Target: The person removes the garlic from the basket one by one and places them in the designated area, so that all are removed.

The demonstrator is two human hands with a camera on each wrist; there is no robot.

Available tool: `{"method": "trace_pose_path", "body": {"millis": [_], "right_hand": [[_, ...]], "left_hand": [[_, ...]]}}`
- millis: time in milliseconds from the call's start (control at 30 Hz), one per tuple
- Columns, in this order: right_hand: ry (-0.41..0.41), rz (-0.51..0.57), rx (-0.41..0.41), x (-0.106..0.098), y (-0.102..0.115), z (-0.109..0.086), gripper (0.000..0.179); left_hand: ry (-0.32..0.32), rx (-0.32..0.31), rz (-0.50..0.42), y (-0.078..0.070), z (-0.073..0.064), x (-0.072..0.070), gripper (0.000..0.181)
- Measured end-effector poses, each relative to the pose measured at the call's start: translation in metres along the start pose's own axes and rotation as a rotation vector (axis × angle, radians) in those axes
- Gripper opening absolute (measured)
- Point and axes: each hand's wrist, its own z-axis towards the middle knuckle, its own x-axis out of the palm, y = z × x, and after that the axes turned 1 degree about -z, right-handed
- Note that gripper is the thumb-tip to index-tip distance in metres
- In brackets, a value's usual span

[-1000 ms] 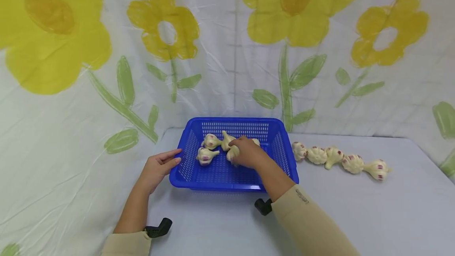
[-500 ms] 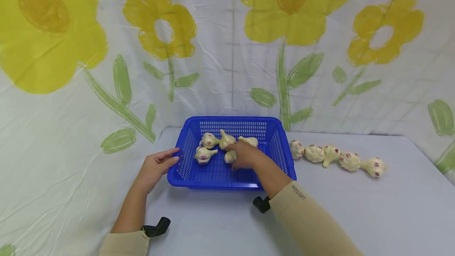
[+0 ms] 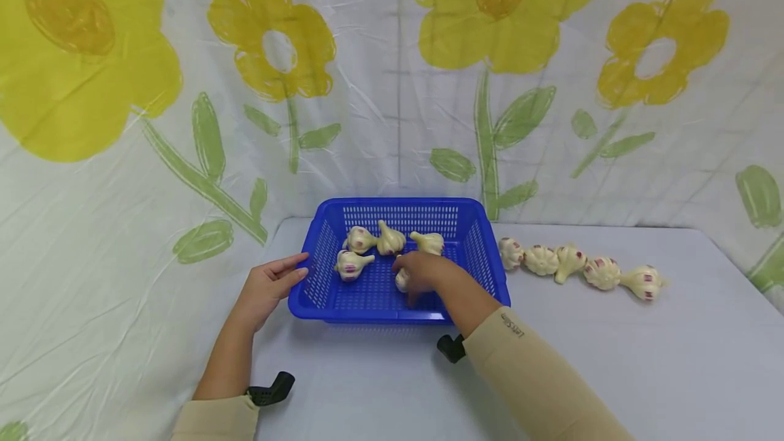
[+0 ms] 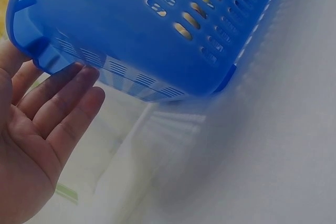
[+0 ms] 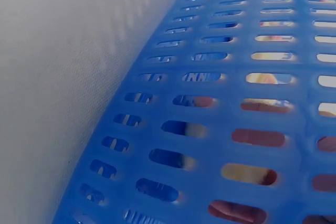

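A blue perforated plastic basket [image 3: 380, 316] stands on the white table in the head view. Inside it, my right hand [image 3: 427, 273] curls its fingers round a garlic bulb [image 3: 401, 282], partly hidden by that hand. Several other garlic bulbs lie near the basket's back left, among them one with purple marks [image 3: 350, 266] and one behind my right hand [image 3: 429, 243]. At the left rim, my left hand [image 3: 266, 289] touches the basket with fairly straight fingers; the left wrist view shows its fingers [image 4: 65, 98] against the outer wall. Basket holes hide most of my right hand in the right wrist view.
To the right of the basket, a row of several garlic bulbs [image 3: 569, 263] runs across the table [image 3: 612, 352]. A white curtain [image 3: 367, 155] painted with yellow flowers hangs behind. Each wrist wears a black camera mount [image 3: 272, 390].
My right hand has shifted slightly toward the basket's front with the garlic bulb, uncovering the bulb behind it. The left hand stays at the rim. The head view has shifted slightly.
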Motion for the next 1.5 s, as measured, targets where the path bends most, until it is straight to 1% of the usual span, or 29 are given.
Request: {"method": "trace_pose_path", "body": {"millis": [67,167,300,433,633,900,1033,1167,1267,1333,1500], "right_hand": [[-0.017,-0.013,-0.010,0.000,0.000,0.001,0.070],[-0.056,-0.032,-0.047,-0.001,0.000,0.004,0.062],[-0.136,-0.025,-0.104,-0.004,0.000,0.006,0.062],[-0.203,0.020,-0.140,-0.007,0.001,0.007,0.064],[-0.227,0.112,-0.139,-0.010,0.002,0.008,0.064],[-0.272,0.149,-0.150,-0.016,0.005,0.002,0.060],[-0.270,0.188,-0.153,-0.016,0.004,-0.002,0.060],[-0.271,0.191,-0.151,-0.015,0.003,-0.007,0.064],[-0.294,0.180,-0.139,-0.015,0.002,-0.012,0.067],[-0.312,0.193,-0.129,-0.017,0.003,-0.016,0.069],[-0.383,0.231,-0.150,-0.020,0.000,-0.029,0.066]], "left_hand": [[-0.001,0.007,-0.007,-0.001,0.000,0.000,0.057],[-0.003,0.009,-0.022,-0.002,-0.001,-0.001,0.056],[-0.005,0.005,-0.015,-0.003,-0.003,-0.002,0.056],[-0.012,-0.004,-0.004,-0.005,-0.003,-0.002,0.056],[-0.020,-0.005,-0.006,-0.006,-0.002,-0.003,0.056],[-0.017,0.008,-0.004,-0.007,-0.003,-0.005,0.056],[-0.022,0.012,-0.015,-0.007,-0.003,-0.005,0.056],[-0.009,0.010,-0.031,-0.005,-0.002,-0.003,0.055],[-0.004,0.003,-0.036,-0.003,-0.002,-0.001,0.055],[-0.003,0.001,-0.041,-0.001,-0.001,0.000,0.055],[-0.010,-0.005,-0.058,0.001,-0.001,0.002,0.055]]}}
